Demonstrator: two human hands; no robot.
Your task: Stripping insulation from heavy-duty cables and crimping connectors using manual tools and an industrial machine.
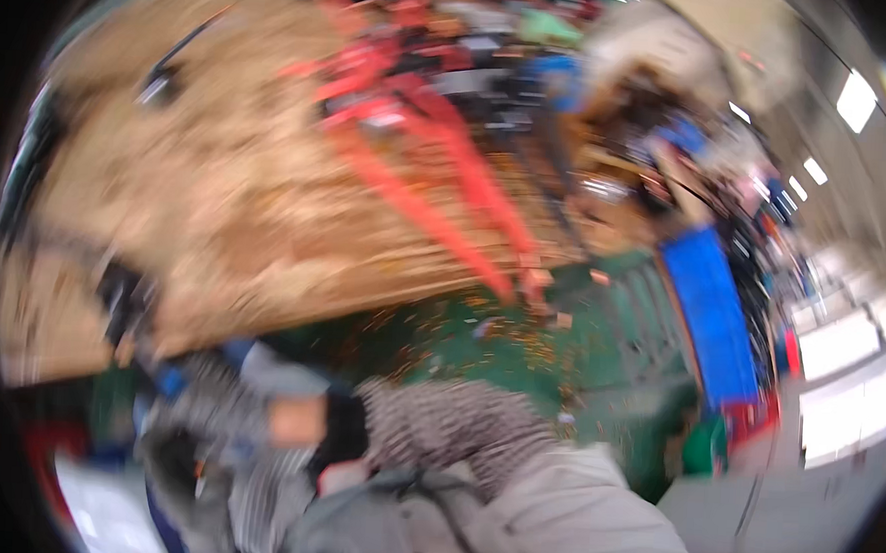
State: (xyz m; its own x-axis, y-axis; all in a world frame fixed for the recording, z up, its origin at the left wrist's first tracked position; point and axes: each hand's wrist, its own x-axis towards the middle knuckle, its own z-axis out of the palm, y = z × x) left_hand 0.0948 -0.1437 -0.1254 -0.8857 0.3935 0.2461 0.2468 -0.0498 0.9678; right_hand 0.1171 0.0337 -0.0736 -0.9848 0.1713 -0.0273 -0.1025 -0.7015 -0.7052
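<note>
Everything is smeared by motion. My left hand (126, 305), dark as if gloved, is at the near left edge of the wooden tabletop (217, 185); its fingers are too blurred to read. My right hand (320, 425) lies across the front of my body, pointing left, with a black band or glove part at the wrist and a knit grey sleeve behind it. Whether it holds anything is not clear. On the tabletop beyond, a red tool with two long handles (427, 196) stretches toward the near edge. A slim dark tool (179, 52) lies at the far left.
A jumble of tools and parts (494, 69) covers the far side of the table. Small orange-brown scraps (510, 340) litter the green floor (410, 335). To the right stand a blue panel (711, 316) and a green round container (705, 445).
</note>
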